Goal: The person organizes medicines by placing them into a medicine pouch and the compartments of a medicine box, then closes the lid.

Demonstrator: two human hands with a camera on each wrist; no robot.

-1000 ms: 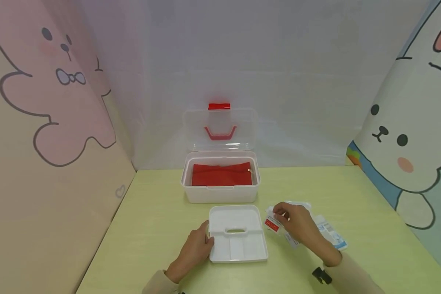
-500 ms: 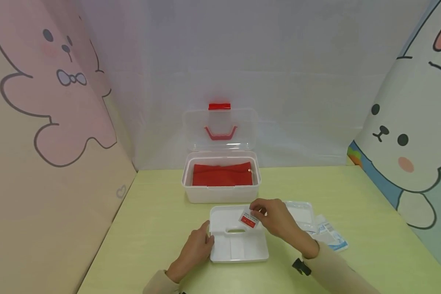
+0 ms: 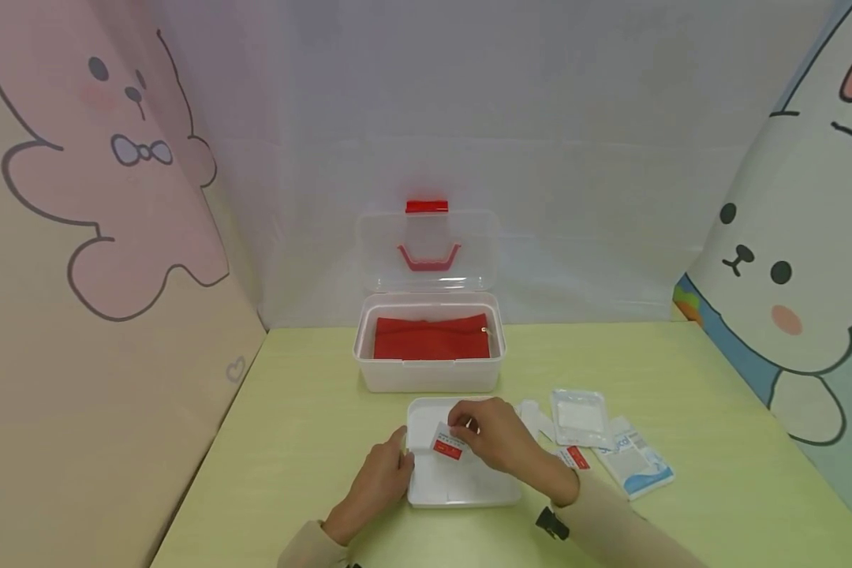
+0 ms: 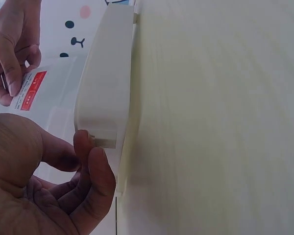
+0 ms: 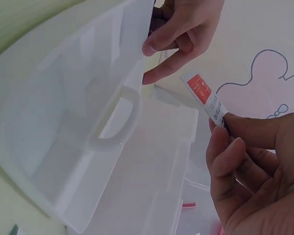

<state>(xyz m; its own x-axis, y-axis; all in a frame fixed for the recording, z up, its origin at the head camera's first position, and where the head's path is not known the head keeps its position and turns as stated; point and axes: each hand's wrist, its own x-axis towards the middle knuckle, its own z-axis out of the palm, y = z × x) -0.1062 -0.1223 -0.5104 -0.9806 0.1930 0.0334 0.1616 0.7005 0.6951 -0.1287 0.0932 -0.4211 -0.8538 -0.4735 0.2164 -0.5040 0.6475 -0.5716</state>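
A small flat white packet with a red label (image 3: 447, 443) is pinched between the thumb and fingers of my right hand (image 3: 498, 442). It is over the back part of a white divided tray (image 3: 483, 491), tilted, as the right wrist view shows. The tray has a raised slotted handle (image 5: 130, 122) in its middle. My left hand (image 3: 379, 473) holds the tray's left edge; in the left wrist view its fingers (image 4: 100, 171) curl at the tray's outer wall. The right hand hides part of the tray in the head view.
Behind the tray stands a white box (image 3: 431, 379) with a red zip pouch (image 3: 431, 339) inside and its clear lid (image 3: 379, 268) raised. To the right lie a clear-wrapped white pack (image 3: 581, 418), a blue-and-white packet (image 3: 635, 461) and another red-labelled packet (image 3: 575, 457).
My right hand has lifted the red-labelled packet off the pile at the right and carried it left over the tray. The left hand stays on the tray's edge.
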